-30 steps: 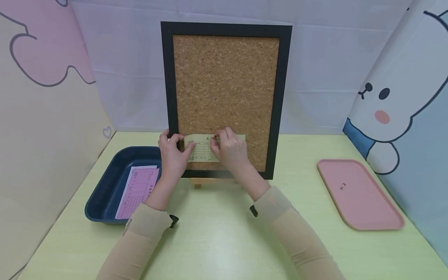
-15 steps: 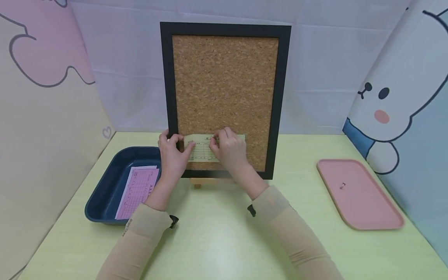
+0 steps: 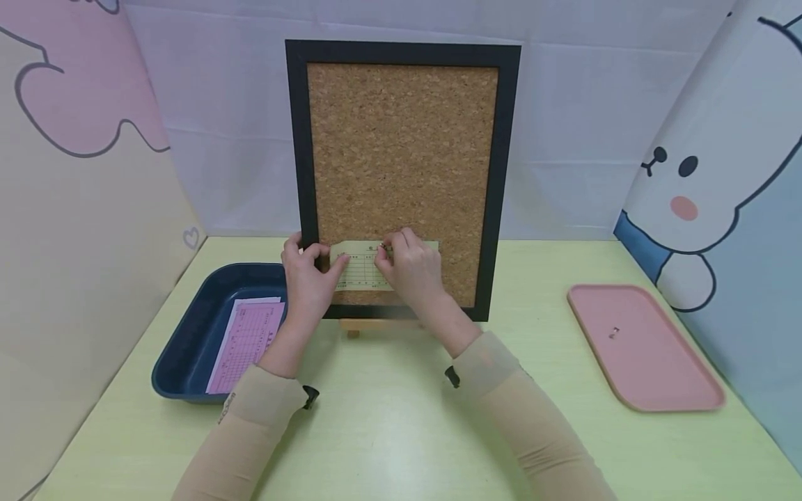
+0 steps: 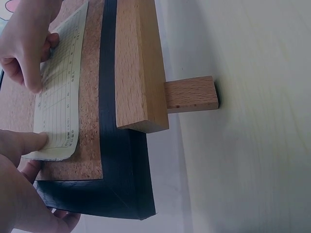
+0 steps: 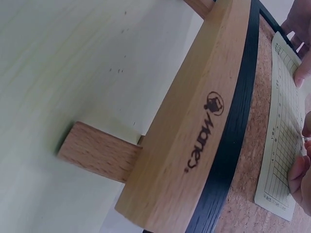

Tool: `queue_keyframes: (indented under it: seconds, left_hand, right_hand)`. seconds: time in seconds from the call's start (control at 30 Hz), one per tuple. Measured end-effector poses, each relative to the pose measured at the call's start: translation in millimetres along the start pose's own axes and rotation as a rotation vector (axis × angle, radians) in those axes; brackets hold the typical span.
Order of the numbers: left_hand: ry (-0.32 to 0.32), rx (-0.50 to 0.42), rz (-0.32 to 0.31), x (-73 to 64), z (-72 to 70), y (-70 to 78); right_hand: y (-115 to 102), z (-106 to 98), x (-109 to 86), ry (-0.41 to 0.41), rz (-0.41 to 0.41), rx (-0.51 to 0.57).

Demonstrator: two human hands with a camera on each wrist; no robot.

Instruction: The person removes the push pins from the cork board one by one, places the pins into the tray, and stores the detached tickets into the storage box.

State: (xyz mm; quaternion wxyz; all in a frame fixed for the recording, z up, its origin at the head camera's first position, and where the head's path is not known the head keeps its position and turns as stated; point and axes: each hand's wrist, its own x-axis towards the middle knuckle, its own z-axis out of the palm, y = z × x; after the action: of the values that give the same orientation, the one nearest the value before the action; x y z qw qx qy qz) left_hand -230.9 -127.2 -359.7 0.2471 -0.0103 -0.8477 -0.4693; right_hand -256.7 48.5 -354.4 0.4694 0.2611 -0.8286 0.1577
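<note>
A pale yellow printed form (image 3: 360, 268) lies flat against the lower part of a black-framed cork board (image 3: 404, 153). My left hand (image 3: 308, 275) holds the form's left end, thumb on its front and index finger at its edge; other fingers reach round the frame, as the left wrist view shows. My right hand (image 3: 415, 268) pinches a tiny shiny pin (image 3: 382, 245) at the form's upper middle. The fingers mostly hide the pin, so how deep it sits cannot be seen. Part of the form's right half is behind my right hand.
A small wooden easel (image 5: 189, 126) supports the board. On the left stands a dark blue tray (image 3: 178, 341) with pink and white printed sheets (image 3: 247, 341). To the right, a pink tray (image 3: 664, 362) carries a few tiny dark pieces (image 3: 614, 333).
</note>
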Motion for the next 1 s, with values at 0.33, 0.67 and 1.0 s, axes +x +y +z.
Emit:
queue_keyframes:
  seconds: [0.33, 0.67, 1.0]
  left_hand:
    - [0.005, -0.007, -0.006, 0.2, 0.1, 0.5]
    - [-0.009, 0.005, -0.042, 0.7, -1.6, 2.0]
    - [-0.018, 0.023, -0.043, -0.2, -9.1, 5.2]
  right_hand:
    - [2, -12, -0.4, 0.009, -0.021, 0.022]
    - [11, -38, -0.1, -0.021, -0.002, 0.029]
    - [19, -66, 3.6, -0.038, 0.013, 0.046]
